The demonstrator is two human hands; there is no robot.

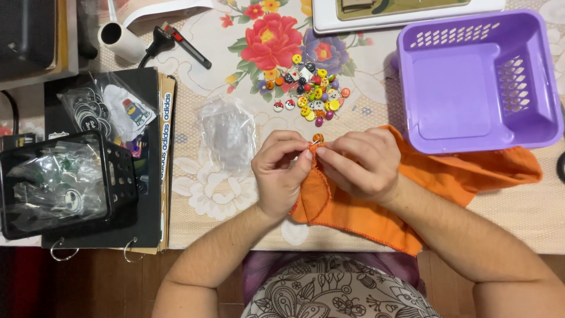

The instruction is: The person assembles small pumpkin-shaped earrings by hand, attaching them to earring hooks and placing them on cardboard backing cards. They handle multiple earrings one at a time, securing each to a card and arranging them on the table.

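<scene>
1. The left hand (281, 171) is pinching the near-left edge of the orange cloth (376, 200), fingers closed on the fabric.
2. The right hand (359, 162) is pinching the same edge, its fingertips meeting the left hand's around a small orange button (318, 138).
3. The cloth is lying on the desk (223, 59) at centre, trailing right under the purple basket (479, 82).
4. A heap of coloured buttons (312, 88) is lying just beyond the hands.
5. A clear plastic bag (228, 134) is lying left of the hands.
6. A black crate (59, 182) is sitting at far left, holding bagged items.
</scene>
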